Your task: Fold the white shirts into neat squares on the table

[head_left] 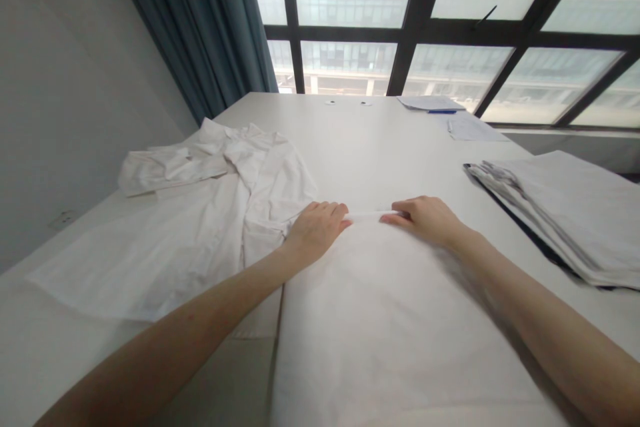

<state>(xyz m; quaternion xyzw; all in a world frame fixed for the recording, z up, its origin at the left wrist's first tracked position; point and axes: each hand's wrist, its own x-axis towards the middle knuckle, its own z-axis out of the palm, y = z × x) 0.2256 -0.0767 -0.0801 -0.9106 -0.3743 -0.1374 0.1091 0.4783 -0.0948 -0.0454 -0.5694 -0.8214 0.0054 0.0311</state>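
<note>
A smooth white garment (395,320), folded into a long panel, lies on the table in front of me and runs toward my body. My left hand (320,230) is closed on the left part of its far edge, thumb below and fingers on top. On the right part of the same edge, my right hand (425,219) pinches the cloth between thumb and fingers. A narrow white band of fabric stretches between the two hands. Left of it lies a rumpled white shirt (200,220), spread loosely with its folds bunched at the far end, close to my left hand.
On the right, a stack of folded white cloths (575,207) rests on a dark flat backing. Papers (430,103) and a blue pen (443,111) lie at the far right of the white table (370,147). Behind are a blue curtain (210,27) and dark-framed windows.
</note>
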